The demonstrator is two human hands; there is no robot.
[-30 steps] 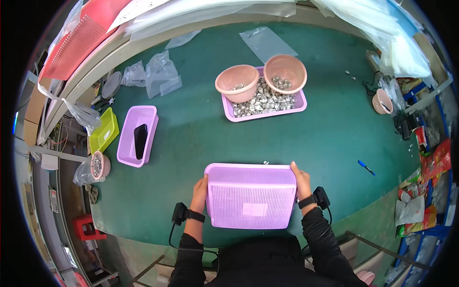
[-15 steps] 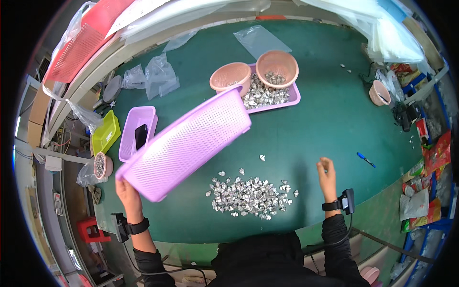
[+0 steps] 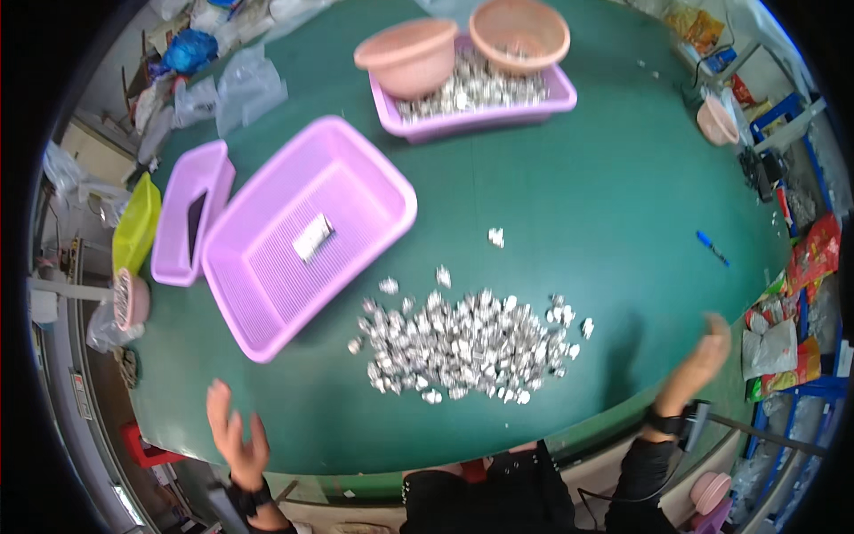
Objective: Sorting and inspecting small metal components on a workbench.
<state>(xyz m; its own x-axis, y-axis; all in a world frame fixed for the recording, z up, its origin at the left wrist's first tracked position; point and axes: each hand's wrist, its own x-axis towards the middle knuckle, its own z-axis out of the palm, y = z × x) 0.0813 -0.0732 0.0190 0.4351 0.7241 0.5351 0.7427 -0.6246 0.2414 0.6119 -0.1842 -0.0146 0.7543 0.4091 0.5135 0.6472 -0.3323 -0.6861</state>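
A large purple perforated basket (image 3: 360, 178) rests on the green table, left of the middle, with a small whitish label (image 3: 313, 238) on its bottom. My left hand (image 3: 238, 436) is apart from the basket, near the table's front edge, open with fingers spread and holding nothing. Before me lies a pile of small shiny silver metal pieces (image 3: 467, 347), a few of them strayed around it. My right hand (image 3: 698, 360) is right of the pile by the table's edge; it looks open and bare, though blurred by motion.
At the back, a purple tray (image 3: 436, 127) of silver pieces carries two pink bowls (image 3: 409, 58) (image 3: 525, 36). Left stand a narrower purple basket (image 3: 173, 231) with a dark flat object, a yellow-green tray (image 3: 136, 222) and a small pink bowl (image 3: 135, 303). A blue pen (image 3: 712, 247) lies right.
The large purple basket, tilted up in my left hand before, now sits on the table, let go. My left hand has drawn back toward me; my right hand has moved outward right. The view has shifted.
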